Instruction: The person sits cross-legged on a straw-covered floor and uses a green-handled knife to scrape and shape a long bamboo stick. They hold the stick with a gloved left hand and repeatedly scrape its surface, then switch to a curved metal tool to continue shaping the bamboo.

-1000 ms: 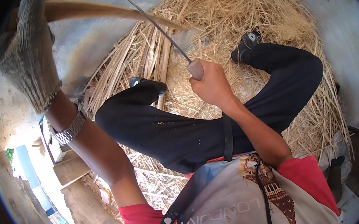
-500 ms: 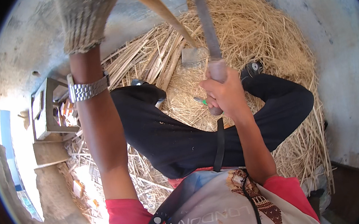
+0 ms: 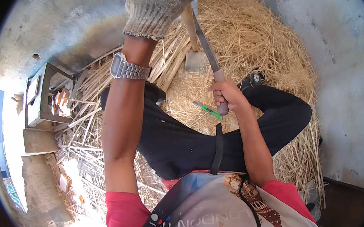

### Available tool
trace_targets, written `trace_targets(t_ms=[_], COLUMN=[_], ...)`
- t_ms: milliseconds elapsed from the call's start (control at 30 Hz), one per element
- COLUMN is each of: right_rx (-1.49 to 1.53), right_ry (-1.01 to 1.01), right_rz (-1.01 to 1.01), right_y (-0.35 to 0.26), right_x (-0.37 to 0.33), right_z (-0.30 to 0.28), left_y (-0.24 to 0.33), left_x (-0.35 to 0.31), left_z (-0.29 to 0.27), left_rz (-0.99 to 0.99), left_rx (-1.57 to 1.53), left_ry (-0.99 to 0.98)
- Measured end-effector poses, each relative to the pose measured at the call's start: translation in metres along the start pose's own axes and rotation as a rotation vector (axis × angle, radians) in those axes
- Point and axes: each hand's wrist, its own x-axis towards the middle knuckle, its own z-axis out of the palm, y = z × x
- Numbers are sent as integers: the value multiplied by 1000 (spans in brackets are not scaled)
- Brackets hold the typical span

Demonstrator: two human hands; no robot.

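My left hand (image 3: 158,8), in a knitted grey glove, is closed around a pale wooden stick (image 3: 190,27) at the top edge; its fingertips are partly out of sight. The stick stands nearly upright, its lower end on a small grey block (image 3: 196,61). My bare right hand (image 3: 229,95) is wrapped round the handle of a machete (image 3: 207,45). Its long dark blade points away and leans left, the far part close beside the stick; whether they touch I cannot tell. A green utility knife (image 3: 208,110) lies on the straw just left of the machete handle.
Long split strips (image 3: 170,64) lie left of the block. A heap of straw-like shavings (image 3: 252,28) fills the far and right side, up to a grey wall (image 3: 338,54). My legs (image 3: 185,144) frame the work spot. A wooden frame box (image 3: 42,100) stands at left.
My left hand has moved right and nearer with the stick, which now stands more upright. The machete handle has come slightly nearer, and its blade tilts left. More of the utility knife shows.
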Motion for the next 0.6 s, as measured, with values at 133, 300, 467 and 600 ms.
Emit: trace_targets(t_ms=[133, 300, 467, 600], right_rx=[-24, -119, -4, 108], right_ry=[-74, 135, 141, 136], right_rz=[-21, -153, -141, -469], right_y=[-8, -16, 5, -8], right_x=[-30, -79, -73, -90], right_z=[33, 31, 25, 46], left_y=[11, 12, 15, 15], left_x=[14, 31, 38, 39], left_z=[-37, -15, -13, -14], left_rz=[-179, -132, -105, -89], left_rx=[8, -148, -177, -178], left_ry=[-136, -58, -17, 1])
